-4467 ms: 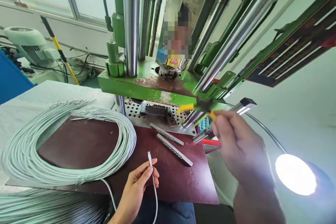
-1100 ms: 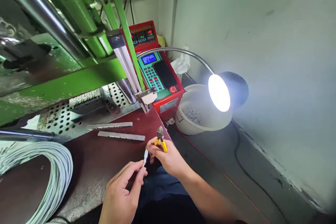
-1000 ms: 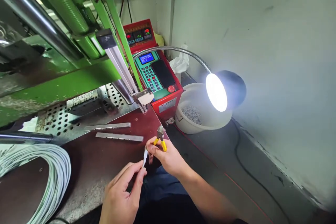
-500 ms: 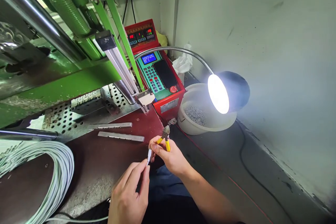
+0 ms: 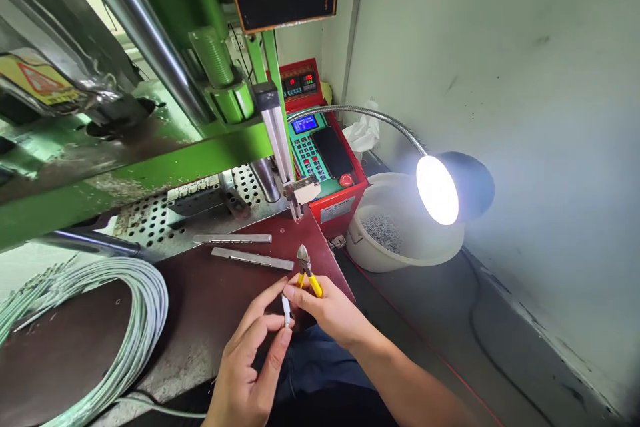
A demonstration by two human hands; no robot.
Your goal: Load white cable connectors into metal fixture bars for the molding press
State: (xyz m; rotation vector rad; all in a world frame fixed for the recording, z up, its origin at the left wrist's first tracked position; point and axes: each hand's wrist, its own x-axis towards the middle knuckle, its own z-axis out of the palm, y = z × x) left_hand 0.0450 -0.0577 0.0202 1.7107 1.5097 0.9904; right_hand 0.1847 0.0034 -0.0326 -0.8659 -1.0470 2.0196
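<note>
Between both hands is a small white connector (image 5: 286, 310), a cable end by its look, held above my lap at the table's edge. My left hand (image 5: 255, 347) pinches its lower end between thumb and fingers, with the forefinger reaching up towards its top. My right hand (image 5: 325, 307) is closed around yellow-handled cutting pliers (image 5: 309, 273), whose jaws point up and away. The right thumb and fingertips also touch the connector's upper end. A coil of pale grey-green cable (image 5: 145, 320) lies on the table to the left.
Two slotted metal bars (image 5: 253, 258) lie on the brown table (image 5: 200, 300). Behind stands a green press (image 5: 150, 167) with a red control box (image 5: 340, 203). A lit gooseneck lamp (image 5: 437, 190) hangs over a white tub (image 5: 415, 257) of small pieces on the floor.
The view has swung left. My left fingers have shifted on the connector, the forefinger now stretching up beside it. The pliers in my right hand have tilted to the left.
</note>
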